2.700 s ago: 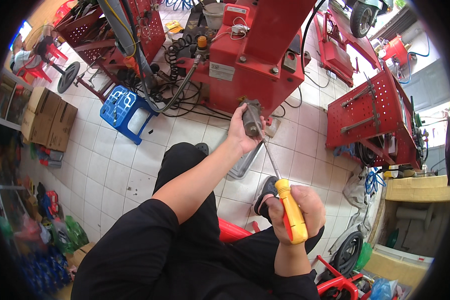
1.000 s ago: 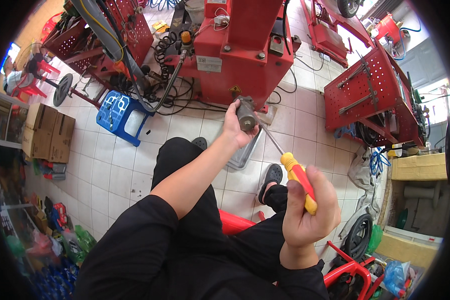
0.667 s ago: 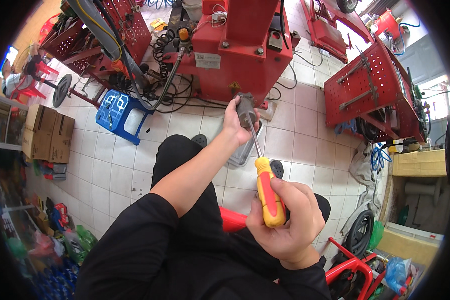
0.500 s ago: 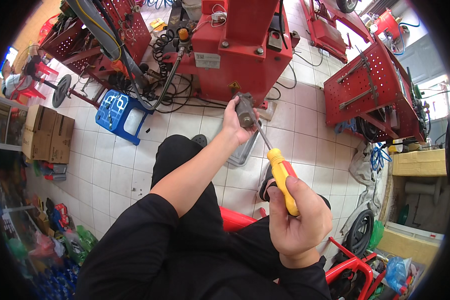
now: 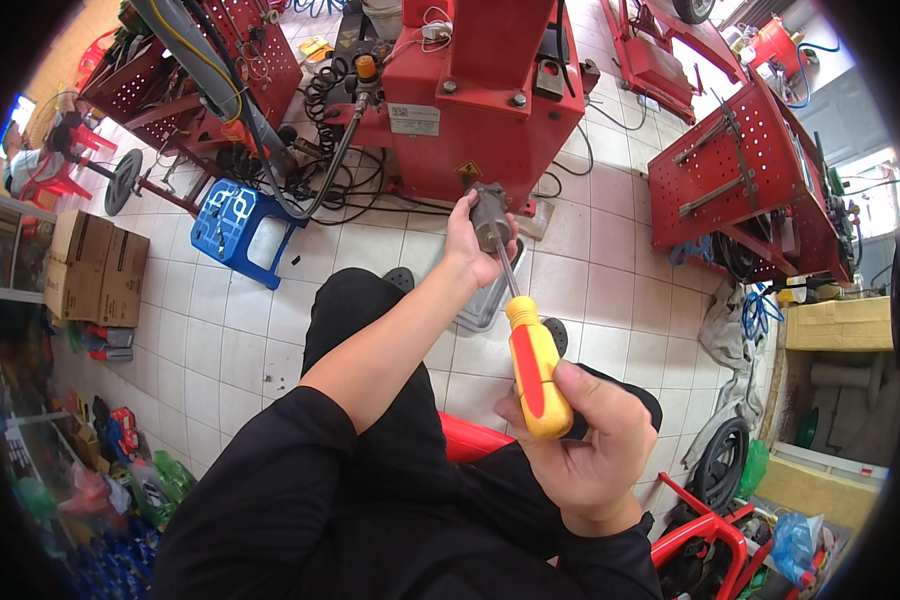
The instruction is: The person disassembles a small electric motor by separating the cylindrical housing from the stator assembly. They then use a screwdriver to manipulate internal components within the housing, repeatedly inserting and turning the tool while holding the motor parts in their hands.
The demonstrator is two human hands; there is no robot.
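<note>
My left hand (image 5: 464,244) is closed around a grey-brown metal part (image 5: 489,217), roughly cylindrical, held out in front of my knees. In my right hand (image 5: 595,440) is a screwdriver (image 5: 540,375) with a yellow and red handle, gripped by thumb and fingers. Its shank reaches up to the near end of the metal part and seems to meet it there; the tip itself is hard to make out. Under the left hand, a clear plastic tray (image 5: 482,308) rests on the tiled floor, partly covered by the hand.
A large red machine (image 5: 485,145) stands just ahead, hoses and cables at its foot. To the left are a blue stool (image 5: 232,232) and cardboard boxes (image 5: 95,268). A red perforated tool cart (image 5: 715,185) stands right; a red plastic chair (image 5: 705,545) is at lower right.
The screwdriver's handle has swung left and turned, showing more red, and its shank now lines up with the metal part's end. My left hand has hardly moved.
</note>
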